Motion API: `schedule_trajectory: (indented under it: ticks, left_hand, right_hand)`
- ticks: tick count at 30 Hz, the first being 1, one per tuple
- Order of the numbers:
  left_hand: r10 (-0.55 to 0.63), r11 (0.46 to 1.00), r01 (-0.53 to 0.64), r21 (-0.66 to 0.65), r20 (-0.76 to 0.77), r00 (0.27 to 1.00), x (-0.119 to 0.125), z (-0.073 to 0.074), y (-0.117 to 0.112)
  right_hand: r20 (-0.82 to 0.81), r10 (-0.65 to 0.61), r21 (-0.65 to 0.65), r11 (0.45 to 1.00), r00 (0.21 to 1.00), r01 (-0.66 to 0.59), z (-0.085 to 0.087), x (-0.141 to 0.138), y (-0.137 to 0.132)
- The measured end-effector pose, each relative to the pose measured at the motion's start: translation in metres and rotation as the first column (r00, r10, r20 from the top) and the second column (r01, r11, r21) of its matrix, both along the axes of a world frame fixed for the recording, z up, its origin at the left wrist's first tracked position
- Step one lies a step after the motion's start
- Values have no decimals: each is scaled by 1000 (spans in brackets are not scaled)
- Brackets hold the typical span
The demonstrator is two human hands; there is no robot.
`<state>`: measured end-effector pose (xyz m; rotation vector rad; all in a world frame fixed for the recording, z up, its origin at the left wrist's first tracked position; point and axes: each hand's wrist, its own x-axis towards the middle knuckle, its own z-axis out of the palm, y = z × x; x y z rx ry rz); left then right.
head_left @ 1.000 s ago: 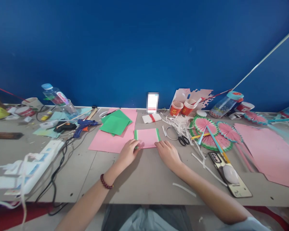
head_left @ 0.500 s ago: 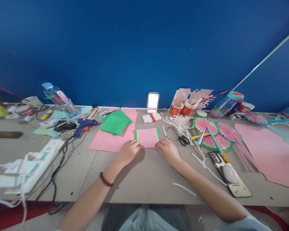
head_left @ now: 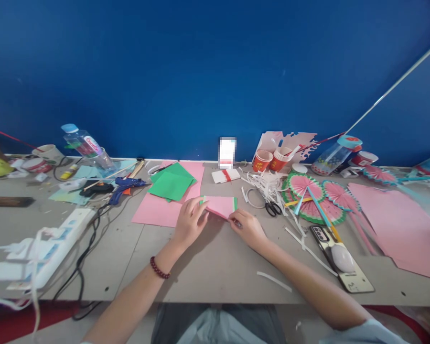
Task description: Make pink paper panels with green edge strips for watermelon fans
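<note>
In the head view a small pink paper [head_left: 220, 204] with green side strips is raised at its near edge, which slants and looks turned up. My left hand [head_left: 190, 220] has its fingers and thumb around the left end of that paper. At the near right corner, my right hand [head_left: 249, 226] pinches the edge between thumb and bent fingers. Behind my left hand, green sheets [head_left: 173, 181] lie on a larger pink sheet [head_left: 154, 210]. Black-handled scissors [head_left: 273, 209] rest to the right of the paper.
On the left are a blue glue gun [head_left: 125, 188], a power strip [head_left: 62, 246] and a plastic bottle [head_left: 89, 145]. Rightward lie white paper strips [head_left: 267, 184], red paper cups [head_left: 262, 161], pleated watermelon fans [head_left: 306, 188], a phone [head_left: 358, 283] and pink sheets [head_left: 404, 229].
The near edge of the small pink paper has lifted off the table and turned up. My left hand has risen and its fingers have shifted; my right hand has curled into a pinch.
</note>
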<state>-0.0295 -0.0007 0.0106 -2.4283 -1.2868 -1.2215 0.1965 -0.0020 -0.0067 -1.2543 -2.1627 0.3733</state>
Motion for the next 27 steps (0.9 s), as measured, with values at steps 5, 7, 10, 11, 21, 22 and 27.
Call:
schedule_trajectory:
  ticks: [5, 7, 10, 11, 21, 22, 27]
  left_hand:
    - [-77, 997, 77, 7, 32, 997, 10, 1, -14]
    - [-154, 982, 153, -108, 5, 988, 16, 1, -19]
    - [-210, 940, 219, -262, 59, 976, 21, 3, -24]
    - [-207, 928, 224, -296, 88, 974, 22, 4, -25]
    - [-148, 835, 317, -450, 372, 916, 18, 2, -19]
    - [-152, 837, 326, -440, 385, 910, 18, 3, -19]
    - [-140, 867, 310, -389, 407, 903, 15, 9, -23]
  right_hand:
    - [-307, -40, -108, 994, 951, 7, 9, -10, -8]
    - [-374, -47, -111, 994, 926, 6, 11, -13, -11]
    - [-418, 5, -105, 993, 908, -53, 13, -17, -14]
    - [-420, 34, -103, 991, 907, -85, 14, -18, -15]
    - [-218, 216, 135, 972, 952, -190, 15, -12, -19]
    - [-197, 196, 221, 963, 961, -151, 15, -11, -18]
    - [-280, -18, 531, 830, 960, 170, 24, 1, -15]
